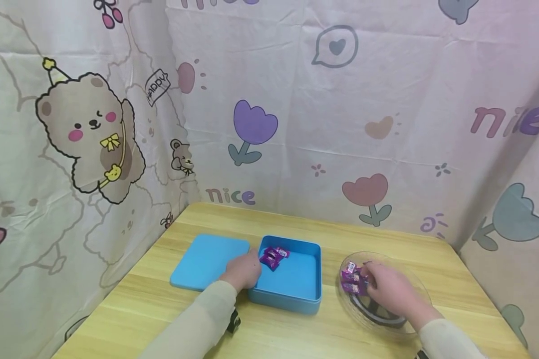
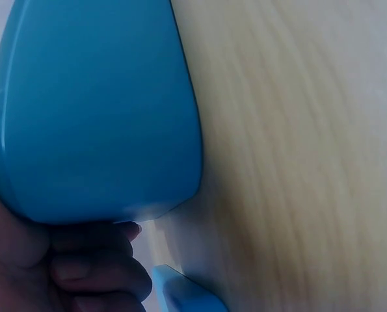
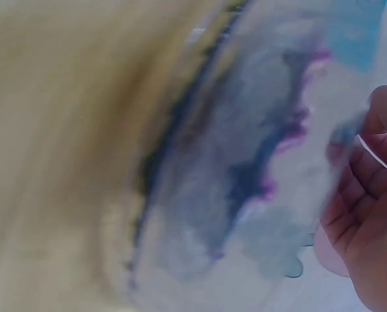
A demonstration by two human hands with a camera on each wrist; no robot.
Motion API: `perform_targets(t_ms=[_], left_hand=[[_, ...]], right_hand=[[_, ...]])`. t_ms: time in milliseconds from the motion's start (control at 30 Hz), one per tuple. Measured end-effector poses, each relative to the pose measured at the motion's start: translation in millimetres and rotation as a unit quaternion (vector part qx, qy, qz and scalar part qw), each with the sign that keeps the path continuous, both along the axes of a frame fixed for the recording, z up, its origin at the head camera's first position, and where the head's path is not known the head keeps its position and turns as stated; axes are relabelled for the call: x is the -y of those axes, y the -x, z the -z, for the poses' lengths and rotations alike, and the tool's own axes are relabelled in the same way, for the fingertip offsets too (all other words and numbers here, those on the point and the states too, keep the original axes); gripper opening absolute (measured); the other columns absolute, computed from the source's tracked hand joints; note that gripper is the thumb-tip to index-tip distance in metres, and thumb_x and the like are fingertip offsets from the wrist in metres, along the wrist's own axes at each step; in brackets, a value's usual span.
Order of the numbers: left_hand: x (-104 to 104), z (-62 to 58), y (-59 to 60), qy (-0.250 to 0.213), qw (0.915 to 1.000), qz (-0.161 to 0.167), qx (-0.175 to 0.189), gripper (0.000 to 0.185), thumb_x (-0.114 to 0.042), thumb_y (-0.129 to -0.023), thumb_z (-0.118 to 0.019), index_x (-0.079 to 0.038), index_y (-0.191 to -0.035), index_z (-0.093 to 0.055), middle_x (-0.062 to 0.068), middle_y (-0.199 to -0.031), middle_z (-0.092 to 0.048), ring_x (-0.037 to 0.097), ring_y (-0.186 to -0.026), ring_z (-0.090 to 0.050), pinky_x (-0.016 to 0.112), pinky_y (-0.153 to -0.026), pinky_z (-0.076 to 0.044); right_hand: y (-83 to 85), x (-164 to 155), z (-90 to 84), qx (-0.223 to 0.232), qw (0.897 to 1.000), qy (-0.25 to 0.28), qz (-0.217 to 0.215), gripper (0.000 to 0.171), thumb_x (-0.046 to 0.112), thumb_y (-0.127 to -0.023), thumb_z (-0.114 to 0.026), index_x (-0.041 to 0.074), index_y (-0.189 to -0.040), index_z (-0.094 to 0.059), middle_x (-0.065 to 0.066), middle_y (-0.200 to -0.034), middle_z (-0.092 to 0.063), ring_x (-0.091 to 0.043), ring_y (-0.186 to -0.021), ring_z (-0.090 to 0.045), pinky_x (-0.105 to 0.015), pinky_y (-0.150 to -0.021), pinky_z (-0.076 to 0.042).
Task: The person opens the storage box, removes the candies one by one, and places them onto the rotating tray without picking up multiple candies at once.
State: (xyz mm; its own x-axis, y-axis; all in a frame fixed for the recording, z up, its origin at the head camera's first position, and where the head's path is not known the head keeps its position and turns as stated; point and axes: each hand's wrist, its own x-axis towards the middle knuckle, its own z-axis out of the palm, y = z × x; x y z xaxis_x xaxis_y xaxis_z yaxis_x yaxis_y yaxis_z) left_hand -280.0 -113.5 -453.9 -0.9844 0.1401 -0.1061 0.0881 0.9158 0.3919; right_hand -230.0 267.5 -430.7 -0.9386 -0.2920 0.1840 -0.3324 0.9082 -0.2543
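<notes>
On the wooden worktop (image 1: pixel 139 304) sits an open blue box (image 1: pixel 296 294) with its lid (image 1: pixel 202 262) lying flat just to its left, and a clear glass plate (image 1: pixel 388 321) well to its right. Two purple-wrapped candies (image 1: pixel 274 257) already lie inside the box, toward its far left corner, while several more candies (image 1: pixel 352 279) are piled on the far left part of the plate. Judging by that, the moving of sweets from plate to box is at an early stage: a couple are across, most are left, and the lid is off.

As for the left hand (image 1: pixel 243 271), it rests at the box's left wall, between box and lid; the left wrist view shows its fingers (image 2: pixel 95 266) curled under, close against the blue lid's edge, though I cannot tell whether they grip anything.

Over at the plate, the right hand (image 1: pixel 388 286) lies across the glass with its fingertips at the candy pile. The right wrist view is badly blurred and shows only bent fingers (image 3: pixel 369 169) near purple wrappers, so whether a candy is pinched cannot be told.
</notes>
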Motion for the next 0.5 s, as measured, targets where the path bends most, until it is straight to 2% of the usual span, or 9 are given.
perform_targets(t_ms=[133, 267, 500], left_hand=[[0, 0.6, -0.8, 0.003, 1.0, 0.001, -0.001, 0.05, -0.018, -0.103, -0.049, 0.008, -0.146, -0.042, 0.02, -0.141, -0.056, 0.029, -0.098, -0.058, 0.052, -0.092, -0.052], [0, 1.1, -0.4, 0.007, 1.0, 0.002, -0.002, 0.05, -0.017, -0.103, -0.049, 0.008, -0.145, -0.043, 0.02, -0.139, -0.057, 0.028, -0.096, -0.058, 0.052, -0.09, -0.053], [-1, 0.4, -0.2, 0.009, 0.9999, 0.005, -0.003, 0.05, -0.017, -0.102, -0.05, 0.008, -0.145, -0.043, 0.02, -0.14, -0.056, 0.029, -0.098, -0.058, 0.054, -0.092, -0.052]], right_hand=[[-3.8, -6, 11.0, 0.028, 0.999, -0.006, 0.018, 0.03, 0.005, -0.078, -0.075, 0.019, -0.103, -0.067, 0.013, -0.085, -0.059, -0.008, -0.077, -0.056, -0.036, -0.072, -0.052], [-4.5, -9, 18.6, 0.027, 0.999, -0.023, 0.027, 0.03, 0.006, -0.076, -0.076, 0.023, -0.099, -0.066, 0.014, -0.087, -0.062, -0.008, -0.078, -0.059, -0.041, -0.074, -0.055], [-4.1, -11, 22.5, 0.026, 0.999, -0.027, 0.022, 0.033, 0.005, -0.073, -0.077, 0.022, -0.099, -0.066, 0.012, -0.085, -0.061, -0.009, -0.075, -0.057, -0.041, -0.071, -0.054]])
